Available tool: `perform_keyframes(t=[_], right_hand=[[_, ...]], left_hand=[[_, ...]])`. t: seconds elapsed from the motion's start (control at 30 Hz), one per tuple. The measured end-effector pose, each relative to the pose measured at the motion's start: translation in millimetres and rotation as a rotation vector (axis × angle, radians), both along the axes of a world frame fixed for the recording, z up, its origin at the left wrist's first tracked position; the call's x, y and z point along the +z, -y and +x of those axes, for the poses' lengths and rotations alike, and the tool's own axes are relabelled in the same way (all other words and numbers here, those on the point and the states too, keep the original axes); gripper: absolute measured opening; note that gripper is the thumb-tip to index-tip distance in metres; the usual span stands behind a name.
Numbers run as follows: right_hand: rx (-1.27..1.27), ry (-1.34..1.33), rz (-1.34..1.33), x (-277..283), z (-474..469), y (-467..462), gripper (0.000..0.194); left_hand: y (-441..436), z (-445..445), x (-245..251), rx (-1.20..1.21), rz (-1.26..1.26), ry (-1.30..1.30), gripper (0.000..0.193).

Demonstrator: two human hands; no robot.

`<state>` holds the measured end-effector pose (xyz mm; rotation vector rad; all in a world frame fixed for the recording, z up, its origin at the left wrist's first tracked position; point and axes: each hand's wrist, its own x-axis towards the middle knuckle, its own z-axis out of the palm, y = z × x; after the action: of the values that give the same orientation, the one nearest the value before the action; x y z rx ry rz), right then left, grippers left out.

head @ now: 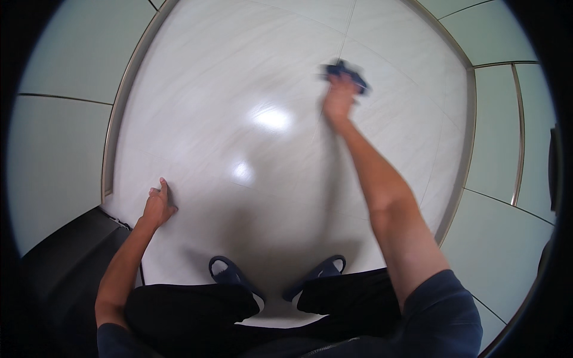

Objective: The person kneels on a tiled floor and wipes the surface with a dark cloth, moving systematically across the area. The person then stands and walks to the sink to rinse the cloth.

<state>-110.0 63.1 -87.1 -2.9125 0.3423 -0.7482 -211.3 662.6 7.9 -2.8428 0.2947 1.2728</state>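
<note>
My right arm reaches far forward, and my right hand (pixel 340 100) is on a dark blue cloth (pixel 347 74) against the pale tiled floor (pixel 215 121). Motion blurs both the hand and the cloth, so the exact grip of the fingers is hard to make out. On the left, my left hand (pixel 159 203) is low at the floor with nothing in it. Its thumb and a forward-pointing finger stand apart, while the other fingers look partly curled. Whether the fingertips bear on the floor I cannot tell.
Pale green cabinet fronts (pixel 62 147) line the left side, and similar cabinet panels (pixel 497 129) line the right. A black appliance or panel (pixel 76 255) is at lower left, beside my left forearm. My feet, in dark blue slippers (pixel 230 273), are at the bottom.
</note>
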Motion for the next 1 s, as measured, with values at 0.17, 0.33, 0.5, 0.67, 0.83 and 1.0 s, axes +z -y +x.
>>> perform_keyframes(t=[0.17, 0.33, 0.5, 0.67, 0.83, 1.0], right_hand=[[0.529, -0.118, 0.372, 11.5, -46.1, -279.3, 0.029], [1.129, -0.313, 0.382, 42.2, -129.7, -304.7, 0.027], [0.276, -0.094, 0.406, 42.6, -59.7, -60.4, 0.034], [-0.305, -0.106, 0.505, 43.4, -91.6, -76.1, 0.034], [0.474, -0.271, 0.698, 48.5, -189.1, -300.1, 0.039], [0.772, -0.228, 0.394, 44.2, -201.6, -218.5, 0.030]], left_hand=[[15.8, 10.0, 3.3, -0.095, 0.025, -0.004, 0.111], [-45.1, -7.8, -27.8, -0.198, 0.118, 0.090, 0.108], [-5.4, -1.2, -6.7, -0.099, 0.024, 0.017, 0.110], [-1.0, 1.2, -2.0, -0.099, 0.020, 0.014, 0.109], [-35.6, 3.2, -31.8, -0.149, -0.101, 0.044, 0.106], [-27.2, -15.0, -25.2, -0.211, -0.100, 0.217, 0.114]])
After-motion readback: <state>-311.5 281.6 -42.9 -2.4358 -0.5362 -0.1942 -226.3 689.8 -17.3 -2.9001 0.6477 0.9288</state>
